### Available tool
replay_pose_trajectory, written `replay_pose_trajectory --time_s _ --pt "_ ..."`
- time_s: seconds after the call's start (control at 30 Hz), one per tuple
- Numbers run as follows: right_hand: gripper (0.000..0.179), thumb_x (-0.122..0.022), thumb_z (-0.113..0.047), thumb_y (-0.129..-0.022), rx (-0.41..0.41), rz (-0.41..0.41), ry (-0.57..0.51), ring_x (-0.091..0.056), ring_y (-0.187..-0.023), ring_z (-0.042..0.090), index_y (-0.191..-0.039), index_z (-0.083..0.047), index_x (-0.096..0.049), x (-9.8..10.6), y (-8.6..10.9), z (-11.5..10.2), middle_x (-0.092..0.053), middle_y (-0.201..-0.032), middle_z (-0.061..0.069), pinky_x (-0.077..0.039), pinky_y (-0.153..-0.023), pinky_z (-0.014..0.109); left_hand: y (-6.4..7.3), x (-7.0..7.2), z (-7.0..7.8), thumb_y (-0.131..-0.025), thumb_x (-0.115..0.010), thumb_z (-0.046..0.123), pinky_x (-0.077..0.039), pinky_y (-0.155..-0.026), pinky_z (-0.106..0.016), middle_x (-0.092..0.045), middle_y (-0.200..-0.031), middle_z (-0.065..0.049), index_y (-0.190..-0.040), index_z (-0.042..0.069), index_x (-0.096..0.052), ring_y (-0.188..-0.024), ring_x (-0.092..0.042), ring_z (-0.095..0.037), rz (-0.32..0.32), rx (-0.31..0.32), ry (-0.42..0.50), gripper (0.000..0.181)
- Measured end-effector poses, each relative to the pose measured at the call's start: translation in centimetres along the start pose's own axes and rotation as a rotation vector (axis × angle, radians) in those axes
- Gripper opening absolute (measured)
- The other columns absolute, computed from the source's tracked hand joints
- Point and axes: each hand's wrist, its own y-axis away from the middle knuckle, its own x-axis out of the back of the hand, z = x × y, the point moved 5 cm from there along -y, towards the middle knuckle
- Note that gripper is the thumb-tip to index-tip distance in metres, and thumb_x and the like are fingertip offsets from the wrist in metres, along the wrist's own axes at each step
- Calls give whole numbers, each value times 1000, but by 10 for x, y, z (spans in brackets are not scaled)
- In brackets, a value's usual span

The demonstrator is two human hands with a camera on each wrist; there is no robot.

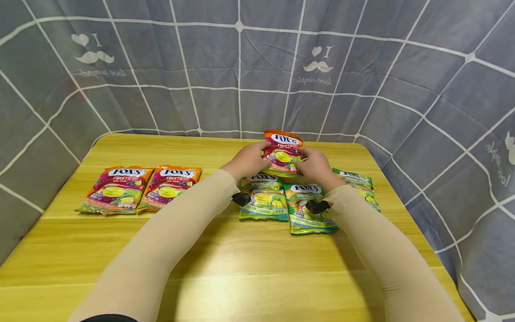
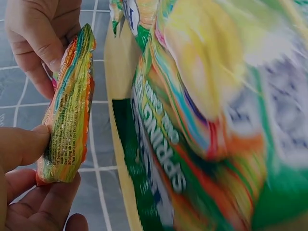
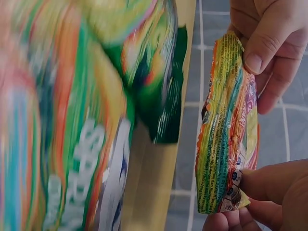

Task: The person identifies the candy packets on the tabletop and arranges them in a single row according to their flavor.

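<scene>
Both hands hold one orange-and-purple Fox's Fruits candy bag point(image 1: 283, 154) upright by its two sides, above the far part of the table. My left hand point(image 1: 248, 159) pinches its left edge and my right hand point(image 1: 317, 166) its right edge, thumbs on the front. The wrist views show the bag point(image 2: 68, 110) edge-on between the fingers. Below the hands lie green Spring Tea candy bags: one at the left point(image 1: 263, 203), one in the middle point(image 1: 307, 210), and one at the right point(image 1: 356, 181), partly behind the right forearm.
Two more Fruits candy bags lie at the left, an outer one point(image 1: 116, 190) and an inner one point(image 1: 169, 185) close beside it. The wooden table point(image 1: 241, 268) is bordered at the back and sides by a grey checked curtain point(image 1: 209, 58).
</scene>
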Motion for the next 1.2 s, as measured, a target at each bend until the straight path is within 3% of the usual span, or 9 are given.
replay_pose_trajectory --time_s 0.23,0.37,0.47,0.57,0.83,1.0,1.2 --pt "62 -63 -15 -101 20 -32 -47 -64 -125 37 -160 -8 -46 -16 9 -23 -60 -140 20 -55 -85 42 22 19 -15 -100 -74 26 -50 -114 -45 -55 -155 -12 -164 13 -39 -131 -60 -29 -2 5 -16 75" --pt "64 -65 -14 -101 24 -67 -93 -65 -121 34 -161 -10 -44 -28 15 -39 -59 -138 18 -53 -79 35 34 30 -28 -98 -76 25 -45 -118 -47 -56 -152 -13 -163 11 -40 -135 -57 -30 0 12 -31 76" --pt "65 -67 -14 -101 30 -95 -122 -65 -115 31 -161 -10 -44 -38 19 -49 -60 -135 17 -53 -76 32 45 37 -38 -96 -77 24 -48 -114 -47 -57 -151 -13 -163 12 -40 -131 -58 -29 -9 18 -40 78" --pt "66 -68 -13 -100 40 -114 -134 -64 -107 27 -161 -10 -44 -49 22 -59 -60 -131 15 -50 -71 29 58 43 -47 -95 -78 24 -52 -106 -47 -56 -151 -13 -164 13 -38 -125 -60 -29 -26 32 -47 80" --pt "64 -70 -11 -99 92 -174 -118 -46 -61 14 -159 -9 -47 -81 30 -86 -57 -116 9 -39 -55 27 89 58 -71 -94 -79 25 -41 -120 -55 -54 -154 -18 -167 9 -29 -140 -54 -36 -52 87 -109 89" --pt "65 -68 -10 -101 114 -243 -141 -44 -60 12 -161 -8 -44 -101 35 -101 -56 -110 7 -38 -55 25 103 63 -88 -94 -80 24 -42 -119 -58 -48 -159 -21 -168 7 -23 -143 -51 -38 -89 130 -118 95" --pt "65 -68 -10 -100 167 -288 -110 -44 -69 13 -160 -5 -43 -119 37 -111 -56 -99 5 -40 -67 27 112 64 -102 -93 -81 23 -35 -123 -60 -38 -167 -23 -168 4 -22 -151 -42 -42 -126 159 -152 97"
